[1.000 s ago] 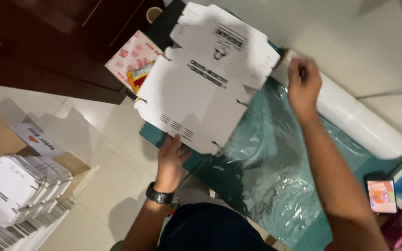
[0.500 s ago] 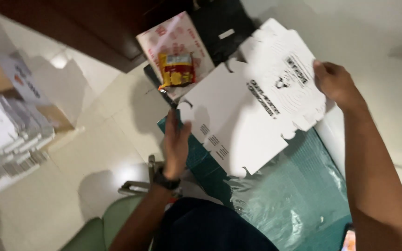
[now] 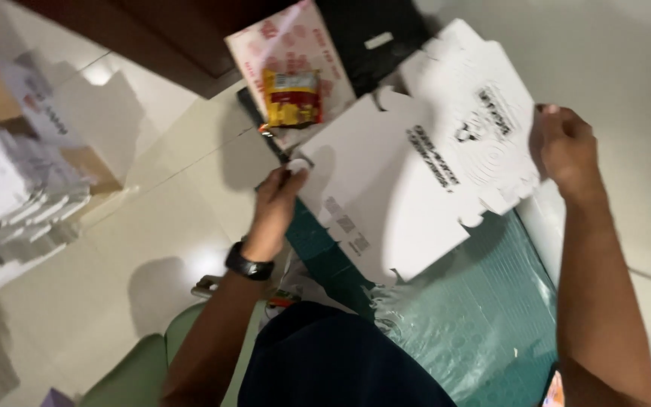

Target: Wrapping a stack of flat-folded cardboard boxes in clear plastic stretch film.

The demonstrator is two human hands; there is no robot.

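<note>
Blurred white stack (image 3: pixel 9 196), left edge

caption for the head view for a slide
Both hands, left hand and right hand, hold a flat white die-cut carton over teal bubble wrap.

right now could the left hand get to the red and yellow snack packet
Probably yes: the left hand holds the flat white carton edge, and the snack packet lies just beyond it, nothing between.

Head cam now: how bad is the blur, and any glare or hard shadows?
Head view: motion blur throughout, worst on the stack of white flat boxes at left; print on the flat white die-cut cardboard sheet is smeared. Glare spot on the pale glossy floor tiles. Left hand casts a soft shadow on the sheet.
</note>
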